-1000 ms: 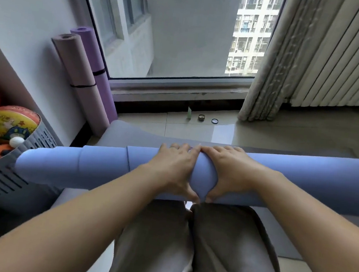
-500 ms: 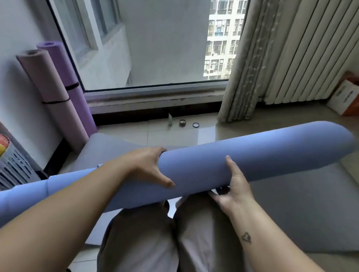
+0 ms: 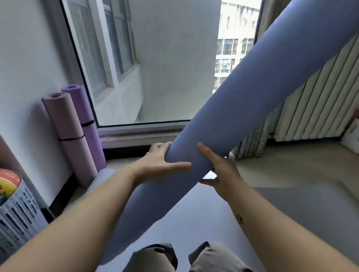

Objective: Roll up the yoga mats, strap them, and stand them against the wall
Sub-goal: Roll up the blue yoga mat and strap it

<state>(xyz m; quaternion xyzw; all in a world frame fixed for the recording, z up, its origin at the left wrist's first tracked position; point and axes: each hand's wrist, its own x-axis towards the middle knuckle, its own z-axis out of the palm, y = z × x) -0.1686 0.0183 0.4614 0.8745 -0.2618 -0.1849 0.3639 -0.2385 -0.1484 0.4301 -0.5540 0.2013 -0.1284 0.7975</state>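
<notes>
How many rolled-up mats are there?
3. The blue mat is held tilted by the left hand and right hand. The pale pink mat and the purple mat stand strapped against the wall by the window. More may be out of view.

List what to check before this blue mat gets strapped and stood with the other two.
1. Grip: ok. Left hand and right hand both hold the blue mat mid-length.
2. Roll closed: cannot tell; its upper end leaves the frame.
3. Strap on it: not ok, none visible.
4. Strap within reach: cannot tell.
5. Wall spot: ok as a guide; pink mat and purple mat lean there, each strapped.
6. Grey mat: not ok, it lies unrolled on the floor.
</notes>
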